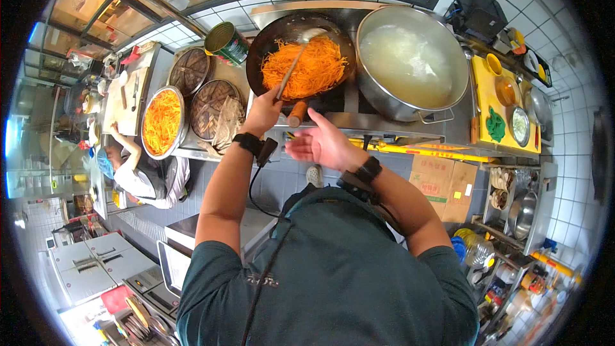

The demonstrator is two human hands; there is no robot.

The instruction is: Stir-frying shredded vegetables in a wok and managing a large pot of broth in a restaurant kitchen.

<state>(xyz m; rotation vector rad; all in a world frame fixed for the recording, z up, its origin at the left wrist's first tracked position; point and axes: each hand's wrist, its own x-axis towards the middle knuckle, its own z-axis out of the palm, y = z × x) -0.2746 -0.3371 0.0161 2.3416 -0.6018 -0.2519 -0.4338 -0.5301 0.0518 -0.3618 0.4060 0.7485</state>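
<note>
My left hand (pixel 264 111) grips the handle of a metal ladle (pixel 294 68), whose bowl rests near the far side of a dark wok (pixel 256 60). A heap of shredded carrot (pixel 307 68) fills much of the wok, and the ladle's shaft crosses over it. From the wok's near side a wooden handle (pixel 297 113) points towards me. My right hand (pixel 321 143) is just short of this handle, apart from it, with fingers spread and nothing in them. Right of the wok stands a large metal stockpot (pixel 363 79) of cloudy, steaming liquid.
Left of the stove are a steel bowl of shredded carrot (pixel 162 122), round dark lids (pixel 216 105), a crumpled cloth (pixel 229 120) and an open tin can (pixel 227 43). A yellow cutting board (pixel 484 89) carries small bowls. Another person (pixel 144 173) works at the left counter.
</note>
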